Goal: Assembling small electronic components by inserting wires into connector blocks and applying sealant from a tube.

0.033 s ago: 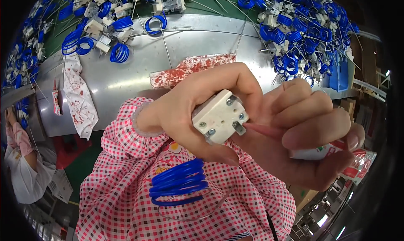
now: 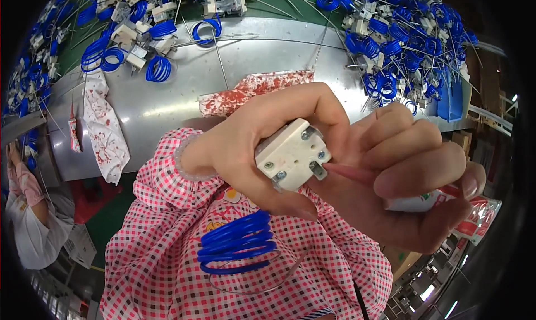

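Observation:
My left hand (image 2: 245, 130) is closed around a cream-white thermostat block (image 2: 290, 158) with screws and metal terminals on its face. A coil of blue capillary tubing (image 2: 237, 244) hangs below it, in front of my checked sleeves and clothing. My right hand (image 2: 413, 152) grips a white and red squeeze tube (image 2: 416, 203), whose flattened end sticks out past the fingers. The tube's pinkish-red nozzle (image 2: 352, 173) points left, its tip at the block's lower right edge by a metal terminal. Whether the tip touches the block, I cannot tell.
Behind my hands is a metal worktop (image 2: 162, 105) with a red-stained cloth strip (image 2: 257, 90). Another stained white cloth (image 2: 105, 130) and a small red-and-white tube (image 2: 73, 131) lie left. Thermostats with blue coils (image 2: 391, 41) are heaped at the back. Another person's arm (image 2: 33, 194) shows far left.

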Tool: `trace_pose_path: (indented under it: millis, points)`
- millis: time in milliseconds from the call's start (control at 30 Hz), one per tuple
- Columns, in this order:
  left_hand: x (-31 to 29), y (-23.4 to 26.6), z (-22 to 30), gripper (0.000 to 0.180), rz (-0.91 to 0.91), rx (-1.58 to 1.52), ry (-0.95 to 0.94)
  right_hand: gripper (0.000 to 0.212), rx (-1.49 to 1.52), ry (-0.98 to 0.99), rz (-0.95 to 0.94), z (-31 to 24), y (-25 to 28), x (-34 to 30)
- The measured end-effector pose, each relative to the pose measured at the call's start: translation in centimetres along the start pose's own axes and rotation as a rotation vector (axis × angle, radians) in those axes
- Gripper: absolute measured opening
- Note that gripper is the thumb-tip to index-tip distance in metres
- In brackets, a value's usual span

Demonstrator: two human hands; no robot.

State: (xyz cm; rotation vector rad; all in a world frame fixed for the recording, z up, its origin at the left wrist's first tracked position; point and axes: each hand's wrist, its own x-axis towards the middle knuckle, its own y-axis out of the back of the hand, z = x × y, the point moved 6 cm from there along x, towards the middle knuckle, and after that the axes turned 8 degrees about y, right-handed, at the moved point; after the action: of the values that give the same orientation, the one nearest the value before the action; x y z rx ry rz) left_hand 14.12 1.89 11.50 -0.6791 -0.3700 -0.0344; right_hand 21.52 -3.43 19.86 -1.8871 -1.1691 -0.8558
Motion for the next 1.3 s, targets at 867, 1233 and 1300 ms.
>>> trace_pose_path:
  millis: [867,1233,1300]
  points:
    - [-0.1,0.3,-1.1,0.061,-0.029,-0.070,0.019,0.033,-0.200,-0.245,-0.372,0.2,-1.6,-0.1]
    - [0.3,0.7,-0.7,0.075,-0.055,0.022,0.016,0.028,-0.187,-0.110,-0.328,0.4,-1.2,-0.4]
    - [0.4,0.7,-1.0,0.074,-0.035,-0.098,0.063,0.026,-0.245,-0.058,-0.209,0.2,-1.5,-0.8]
